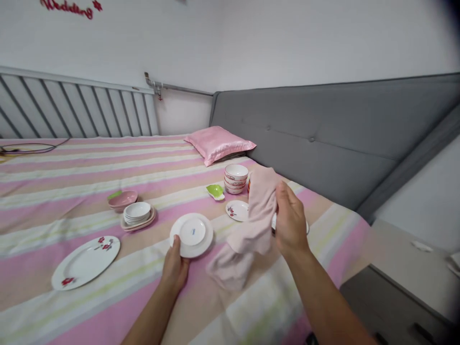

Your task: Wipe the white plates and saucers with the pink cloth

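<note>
My left hand point(175, 267) grips a small white plate point(203, 239) by its lower left rim, with the underside and a small blue mark facing me. In my right hand point(290, 220) hangs a pale pink cloth point(262, 206), its lower end drooping toward the bed. Behind the cloth lies a flowered plate point(236, 210), partly covered from view. A stack of bowls point(235, 179) with red patterns stands beyond it, beside a green leaf-shaped dish point(215, 192). Something behind my right hand is mostly hidden.
A large oval flowered plate point(86, 262) lies at left on the striped bedsheet point(143, 292). Near it are stacked small white bowls point(137, 212) on pinkish dishes and a pink bowl point(122, 200). A pink pillow point(220, 143) rests by the grey headboard point(323, 120). A nightstand point(391, 302) is at right.
</note>
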The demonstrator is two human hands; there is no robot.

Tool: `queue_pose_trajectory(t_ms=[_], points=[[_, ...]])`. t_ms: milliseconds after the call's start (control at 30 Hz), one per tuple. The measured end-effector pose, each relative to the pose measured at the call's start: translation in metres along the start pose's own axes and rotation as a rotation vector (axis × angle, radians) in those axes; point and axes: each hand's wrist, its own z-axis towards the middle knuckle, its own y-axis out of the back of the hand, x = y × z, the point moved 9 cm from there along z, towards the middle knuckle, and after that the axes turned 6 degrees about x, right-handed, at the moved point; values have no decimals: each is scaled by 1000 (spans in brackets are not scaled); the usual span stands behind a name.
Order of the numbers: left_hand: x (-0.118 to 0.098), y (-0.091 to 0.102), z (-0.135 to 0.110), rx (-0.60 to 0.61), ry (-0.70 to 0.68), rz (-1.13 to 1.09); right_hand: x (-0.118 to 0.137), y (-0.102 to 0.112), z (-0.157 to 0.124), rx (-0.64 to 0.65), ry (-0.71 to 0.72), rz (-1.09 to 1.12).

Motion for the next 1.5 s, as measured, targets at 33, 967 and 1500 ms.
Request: queue_pose_trajectory(t_ms=[33,967,1500], points=[[4,3,3,24,-8,25,-10,-2,-5,-14,21,-117],[29,17,49,196,164,-179,-183,-197,-109,847,218,-661],[30,8,42,324,153,-68,-204,-175,-98,603,103,-796]])
